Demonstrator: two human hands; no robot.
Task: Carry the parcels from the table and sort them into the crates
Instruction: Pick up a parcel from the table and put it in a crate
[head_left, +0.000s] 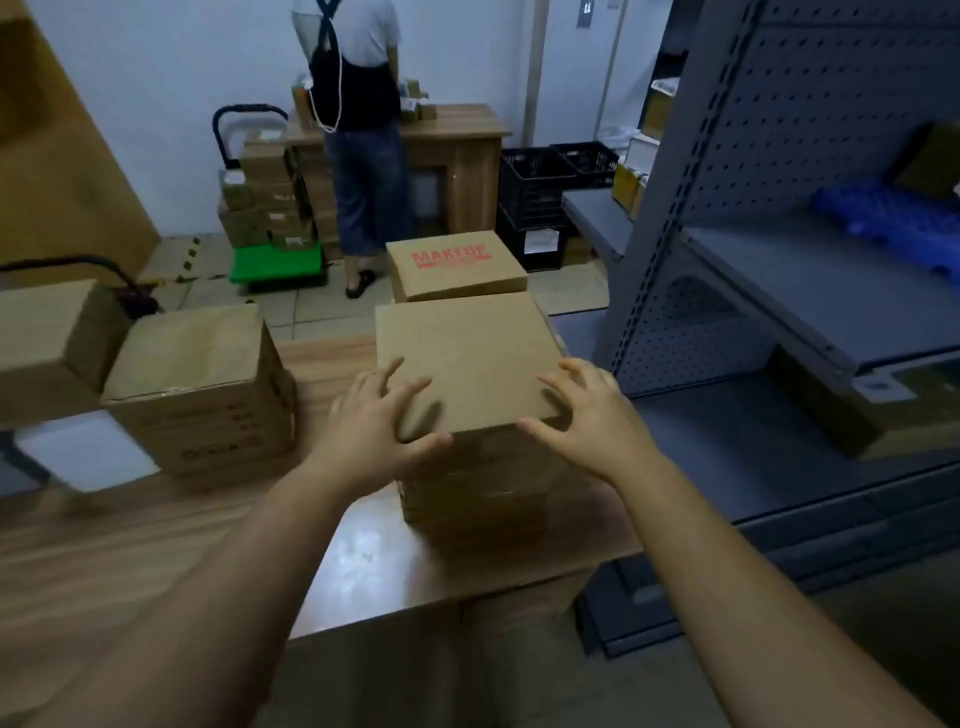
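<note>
Flanking top parcel edges, left hand, right hand

Plain brown box at centre; behind it a brown box with red lettering; green cart and black crates farther back.

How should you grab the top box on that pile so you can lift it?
Take the top box by its left and right side edges, one hand on each, coming from the near side. It is flat and wide, too broad for one hand. The left hand and right hand already sit at its near corners, fingers spread.
</note>
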